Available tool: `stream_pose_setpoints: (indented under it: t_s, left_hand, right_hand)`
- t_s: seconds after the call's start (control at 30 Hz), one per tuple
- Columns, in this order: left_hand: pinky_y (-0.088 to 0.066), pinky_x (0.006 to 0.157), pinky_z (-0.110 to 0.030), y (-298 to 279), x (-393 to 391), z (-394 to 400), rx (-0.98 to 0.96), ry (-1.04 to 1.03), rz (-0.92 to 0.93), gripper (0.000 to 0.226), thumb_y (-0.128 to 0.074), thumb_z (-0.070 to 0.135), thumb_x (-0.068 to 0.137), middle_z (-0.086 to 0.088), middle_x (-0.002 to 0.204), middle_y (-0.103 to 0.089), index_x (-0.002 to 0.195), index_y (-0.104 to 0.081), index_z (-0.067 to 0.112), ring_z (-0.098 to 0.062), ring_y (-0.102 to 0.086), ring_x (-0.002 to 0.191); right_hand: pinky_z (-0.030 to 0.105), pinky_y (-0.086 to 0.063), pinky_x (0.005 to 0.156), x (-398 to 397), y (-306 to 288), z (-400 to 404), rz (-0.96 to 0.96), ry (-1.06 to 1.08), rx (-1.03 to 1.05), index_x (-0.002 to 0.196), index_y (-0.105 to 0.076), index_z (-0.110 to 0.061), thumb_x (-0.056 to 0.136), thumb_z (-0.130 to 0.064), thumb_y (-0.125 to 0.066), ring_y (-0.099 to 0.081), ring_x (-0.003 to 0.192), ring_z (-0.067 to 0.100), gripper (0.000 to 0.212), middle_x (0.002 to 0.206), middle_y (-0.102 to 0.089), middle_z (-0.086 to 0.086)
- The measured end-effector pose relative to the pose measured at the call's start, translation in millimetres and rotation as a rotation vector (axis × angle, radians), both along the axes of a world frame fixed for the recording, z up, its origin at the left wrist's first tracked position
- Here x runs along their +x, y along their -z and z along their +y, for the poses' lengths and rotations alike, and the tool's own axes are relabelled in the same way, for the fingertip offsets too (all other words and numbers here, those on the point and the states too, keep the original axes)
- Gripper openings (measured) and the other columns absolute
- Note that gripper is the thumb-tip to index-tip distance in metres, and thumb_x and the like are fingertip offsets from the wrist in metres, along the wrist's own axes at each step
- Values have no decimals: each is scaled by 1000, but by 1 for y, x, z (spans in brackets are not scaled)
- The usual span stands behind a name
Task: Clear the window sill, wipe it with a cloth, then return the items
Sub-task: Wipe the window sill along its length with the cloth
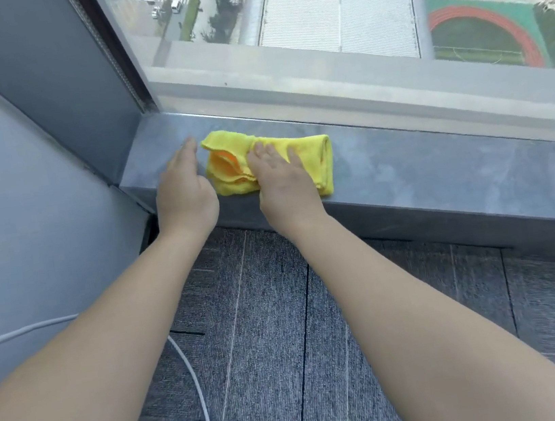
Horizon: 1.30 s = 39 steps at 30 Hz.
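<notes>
A folded yellow cloth [311,155] lies on the grey stone window sill [442,173], near its left end. My right hand [283,184] rests flat on top of the cloth, fingers spread, pressing it down on the sill. My left hand [184,191] lies flat on the bare sill just left of the cloth, fingers together, holding nothing. No other items stand on the visible part of the sill.
The window glass [314,26] rises directly behind the sill. A grey wall [14,176] closes the sill's left end. Below lies grey carpet [271,354], with a white cable [196,382] running across it at the left.
</notes>
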<state>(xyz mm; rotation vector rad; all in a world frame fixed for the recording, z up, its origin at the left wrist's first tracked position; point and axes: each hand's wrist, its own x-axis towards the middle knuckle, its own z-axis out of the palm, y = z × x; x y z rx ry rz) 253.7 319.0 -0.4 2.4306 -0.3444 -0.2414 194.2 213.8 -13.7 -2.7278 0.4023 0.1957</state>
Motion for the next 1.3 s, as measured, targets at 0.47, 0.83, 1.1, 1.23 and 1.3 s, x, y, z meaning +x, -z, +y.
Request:
stream_pose_setpoints:
  t_s: [0.47,0.83,1.1,1.23,1.3]
  left_hand:
    - [-9,118,-37,-1,-55,-42,150,360,56,58,-30,-4,85,-7,155,-23,140,-29,12,-26,-16,143]
    - [-14,119,-39,-12,-66,-63,191,544,187,56,-30,-2,87,-5,155,-22,141,-28,13,-25,-18,143]
    - [-25,113,-40,-10,-64,-56,144,363,148,47,-34,4,90,-11,146,-39,137,-35,9,-28,-32,136]
    - [-30,111,-42,-16,-65,-59,115,318,138,43,-35,10,92,-13,142,-44,135,-38,9,-30,-35,133]
    - [-33,108,-43,-18,-64,-61,100,288,145,44,-36,8,91,-16,134,-50,135,-38,10,-32,-39,128]
  right_hand:
    - [36,0,121,-108,-16,-81,159,233,-61,148,-16,-14,89,8,-28,-9,147,13,64,160,-8,2]
    - [37,-28,112,-119,-23,-84,242,403,-189,147,-14,-8,93,-3,-41,-18,146,20,61,159,-12,3]
    - [32,-40,59,-123,-16,-82,-7,338,-328,108,-58,-2,83,7,-39,-65,94,34,33,108,-67,15]
    - [34,-29,69,-117,-42,-96,-132,479,35,121,-45,-5,91,-2,-34,-54,102,39,32,114,-60,22]
    - [27,-23,65,-111,-55,-100,-319,561,278,125,-40,-5,92,-3,-36,-51,94,33,34,116,-58,21]
